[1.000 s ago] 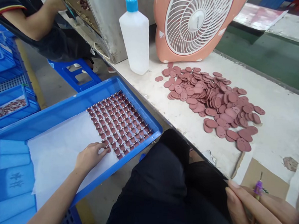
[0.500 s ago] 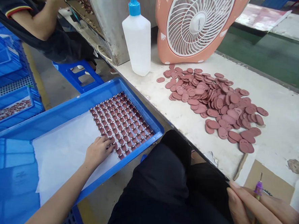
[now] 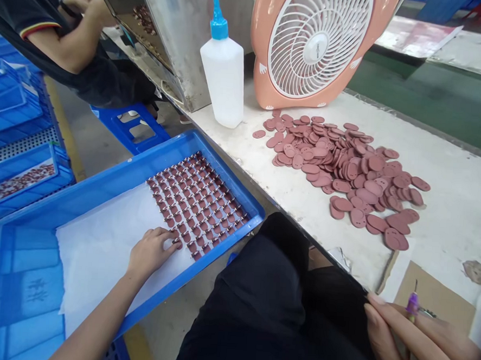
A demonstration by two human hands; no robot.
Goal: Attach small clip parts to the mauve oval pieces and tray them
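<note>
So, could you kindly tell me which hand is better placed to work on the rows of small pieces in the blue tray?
Probably the left hand: it rests on the white paper at the rows, while the right hand holds a purple-topped stick by the bench.

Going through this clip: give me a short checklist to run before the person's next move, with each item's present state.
Left hand at the rows of small reddish pieces: ok, fingertips at their edge.
Whether those fingers hold a piece: cannot tell, too small to see.
White paper sheet in the blue plastic tray: ok, lying flat under the left hand.
Right hand on the thin tool with a purple collar: ok, held between the fingers.
Tool's lower end: cannot tell, out of view.
Loose reddish oval discs on the bench: ok, piled apart from the tray.
</note>
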